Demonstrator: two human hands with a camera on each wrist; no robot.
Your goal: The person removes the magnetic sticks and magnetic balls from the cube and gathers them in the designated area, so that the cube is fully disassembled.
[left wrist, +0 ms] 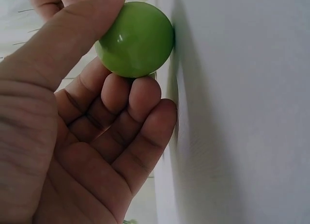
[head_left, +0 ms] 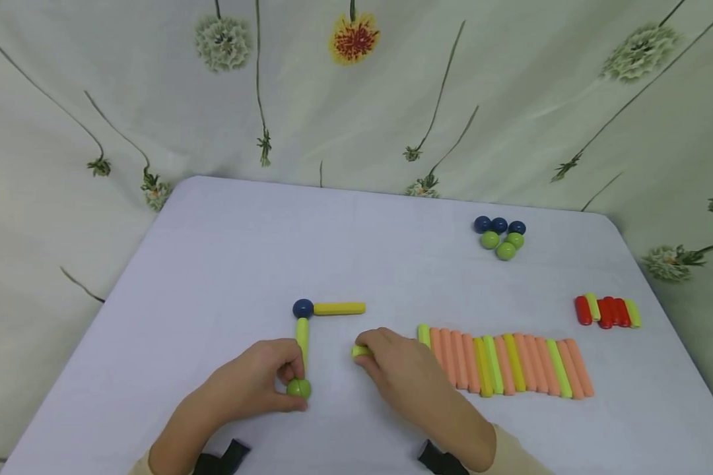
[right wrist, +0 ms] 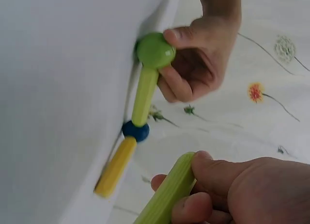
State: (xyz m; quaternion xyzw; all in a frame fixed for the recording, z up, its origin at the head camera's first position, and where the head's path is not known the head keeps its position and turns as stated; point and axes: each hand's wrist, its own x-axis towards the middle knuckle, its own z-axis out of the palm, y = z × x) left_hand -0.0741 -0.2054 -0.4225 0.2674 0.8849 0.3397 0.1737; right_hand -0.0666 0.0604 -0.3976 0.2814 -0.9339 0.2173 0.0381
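My left hand (head_left: 260, 377) grips a green ball (head_left: 298, 388) between thumb and fingers, low over the white table. From that ball a light green stick (head_left: 302, 336) runs up to a dark blue ball (head_left: 303, 308), and a yellow stick (head_left: 340, 308) extends sideways from the blue one, making a corner. Another light green stick (right wrist: 169, 190) is pinched in my right hand (head_left: 412, 376), which is to the right of the joined pieces. The right wrist view shows the stick's near end beside the thumb, apart from the green ball (right wrist: 156, 51).
A long row of salmon, yellow and light green sticks (head_left: 505, 366) lies right of my right hand. Farther right is a short row of red and light green pieces (head_left: 614, 311). Loose blue balls (head_left: 499, 225) and green balls (head_left: 506, 251) cluster near the table's back edge.
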